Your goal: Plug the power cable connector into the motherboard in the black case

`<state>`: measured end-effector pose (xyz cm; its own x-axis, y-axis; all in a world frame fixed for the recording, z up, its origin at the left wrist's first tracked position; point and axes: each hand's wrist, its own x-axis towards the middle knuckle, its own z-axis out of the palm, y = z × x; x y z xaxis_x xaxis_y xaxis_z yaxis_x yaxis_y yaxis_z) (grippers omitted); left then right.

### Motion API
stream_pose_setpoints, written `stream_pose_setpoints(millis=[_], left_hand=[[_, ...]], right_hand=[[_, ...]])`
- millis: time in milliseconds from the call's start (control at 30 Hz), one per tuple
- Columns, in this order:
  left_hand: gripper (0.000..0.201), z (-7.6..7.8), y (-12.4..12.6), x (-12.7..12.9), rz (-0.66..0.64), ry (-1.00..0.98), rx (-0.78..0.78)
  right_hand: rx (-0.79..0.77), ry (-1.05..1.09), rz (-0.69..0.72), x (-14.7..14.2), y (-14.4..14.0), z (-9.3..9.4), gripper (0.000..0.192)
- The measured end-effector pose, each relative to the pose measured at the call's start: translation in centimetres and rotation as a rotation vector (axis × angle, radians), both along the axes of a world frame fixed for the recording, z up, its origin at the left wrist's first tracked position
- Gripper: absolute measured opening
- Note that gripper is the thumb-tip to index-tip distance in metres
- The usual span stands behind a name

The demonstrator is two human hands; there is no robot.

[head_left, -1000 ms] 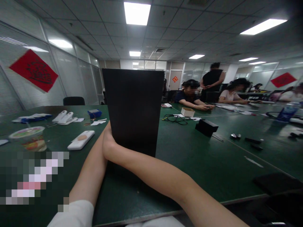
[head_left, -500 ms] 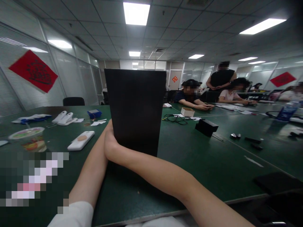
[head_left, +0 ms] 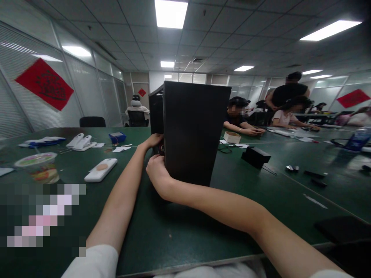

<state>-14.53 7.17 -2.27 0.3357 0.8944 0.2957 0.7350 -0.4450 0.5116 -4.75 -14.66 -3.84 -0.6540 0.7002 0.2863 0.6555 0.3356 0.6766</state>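
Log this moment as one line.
left hand: on black case left side | right hand: at its near edge | case: upright on green table

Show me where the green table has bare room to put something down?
Bare green table stretches right of the black case, between it and the small black box. Left is crowded: white device, food cup, both hands at the case.

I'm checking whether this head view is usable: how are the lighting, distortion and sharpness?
Head view: ceiling panels blow out white; the black case is near-featureless dark; wide-angle bending curves the table edge; the left hand and right hand look fairly sharp; a pixelated patch covers lower left.
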Motion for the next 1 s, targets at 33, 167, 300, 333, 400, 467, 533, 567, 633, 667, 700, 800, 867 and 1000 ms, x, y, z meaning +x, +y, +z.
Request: stream_pose_setpoints(millis=[33,167,300,333,400,467,533,567,633,667,700,800,867,1000], left_hand=[[0.050,-0.2,0.4,0.0,-0.003,-0.002,0.008],[0.053,-0.9,1.5,0.4,-0.010,0.034,0.020],[0.057,-1.2,2.1,0.7,-0.029,0.136,0.041],[0.057,-1.2,2.2,0.7,-0.029,0.156,0.045],[0.057,-1.1,2.1,0.7,-0.038,0.187,0.052],[0.058,-1.0,1.9,0.9,-0.051,0.216,0.061],[0.060,-0.8,1.5,1.2,-0.056,0.248,0.062],[0.061,-0.7,1.3,1.4,-0.052,0.268,0.056],[0.064,-0.3,0.9,1.8,-0.023,0.326,0.031],[0.065,0.0,0.7,2.0,-0.001,0.367,0.017],[0.067,0.3,0.5,2.2,0.021,0.412,0.001],[0.069,1.5,-0.2,2.3,0.034,0.536,-0.054],[0.067,2.4,-0.9,2.5,-0.013,0.575,-0.106],[0.062,4.3,-2.9,4.0,-0.113,0.653,-0.201]], right_hand=[[0.009,0.005,0.002,0.8,-0.2,0.1,0.045],[0.016,0.054,-0.010,4.3,-0.8,0.3,0.048],[-0.006,0.092,-0.035,7.5,-0.7,-0.1,0.047],[-0.011,0.088,-0.044,8.3,-0.5,-0.3,0.048],[-0.017,0.079,-0.070,9.7,-0.2,-0.6,0.048],[-0.014,0.074,-0.087,11.0,0.0,-0.8,0.049],[-0.011,0.072,-0.095,12.0,0.1,-0.8,0.050],[-0.013,0.071,-0.096,12.4,0.0,-0.7,0.049],[-0.028,0.074,-0.093,13.0,-0.1,-0.5,0.045],[-0.035,0.079,-0.088,13.4,-0.1,-0.3,0.044],[-0.046,0.087,-0.080,13.8,0.1,-0.1,0.043],[-0.087,0.126,-0.054,15.9,1.3,0.2,0.044],[-0.088,0.153,-0.048,18.2,2.9,0.1,0.042],[-0.019,0.161,-0.058,24.1,7.0,-0.7,0.053]])
